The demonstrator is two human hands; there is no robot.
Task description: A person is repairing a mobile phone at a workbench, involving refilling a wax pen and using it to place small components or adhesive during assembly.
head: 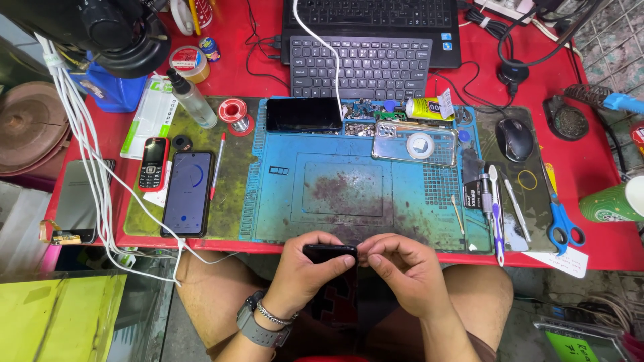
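Black phone (pixel 329 253) held by both hands, blue mat (pixel 282 201) just beyond

Dark smartphone screen showing a blue arc (pixel 188 193) near the red table's front-left edge; small red keypad phone (pixel 153 163) beside it; black blank phone screen (pixel 304 114) at blue mat's back edge; yellow-labelled tube (pixel 429 108) back-right.

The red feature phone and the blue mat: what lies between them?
In the head view, a black smartphone and a red pen lie between the red feature phone and the blue mat.
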